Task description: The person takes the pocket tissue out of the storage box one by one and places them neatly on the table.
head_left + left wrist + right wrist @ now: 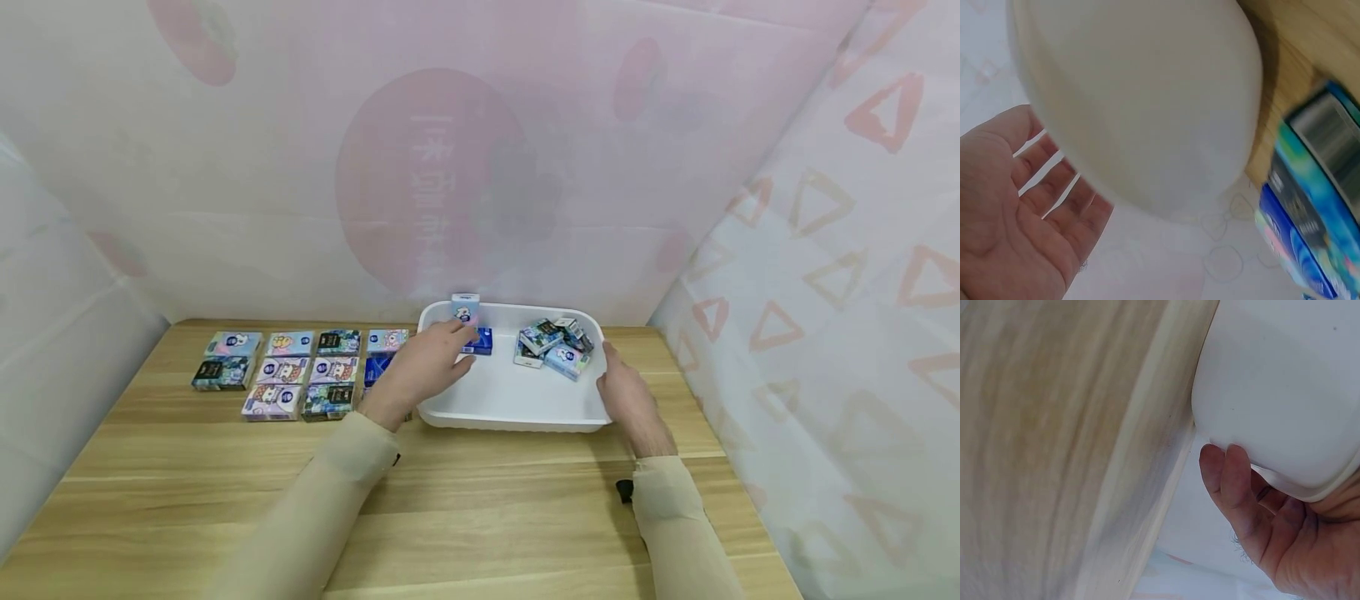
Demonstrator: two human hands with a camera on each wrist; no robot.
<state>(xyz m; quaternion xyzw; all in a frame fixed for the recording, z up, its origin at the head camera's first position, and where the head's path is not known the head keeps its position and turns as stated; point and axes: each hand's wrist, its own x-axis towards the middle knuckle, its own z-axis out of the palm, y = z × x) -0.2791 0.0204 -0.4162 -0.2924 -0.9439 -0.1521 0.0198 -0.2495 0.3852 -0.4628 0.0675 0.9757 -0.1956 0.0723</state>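
A white plastic tray (pixel 517 408) stands at the middle of the table. My left hand (pixel 429 362) reaches over its left rim, fingers extended, near an upright light-blue and pink pack (pixel 465 309) and a dark-blue pack (pixel 482 342). The left wrist view shows the palm of that hand (pixel 1029 206) bare, its fingertips partly hidden behind the tray (pixel 1147 112). My right hand (pixel 628 396) grips the tray's right rim. In the right wrist view, curled fingers of this hand (pixel 1272 531) are at the tray's outer wall (pixel 1279 381).
Several small printed packs (pixel 562 360) lie heaped in the tray's right part. More packs (pixel 285 371) are laid in columns on the wooden table (pixel 480 508), left of the tray. A patterned cloth wall (pixel 300 208) rises behind the table.
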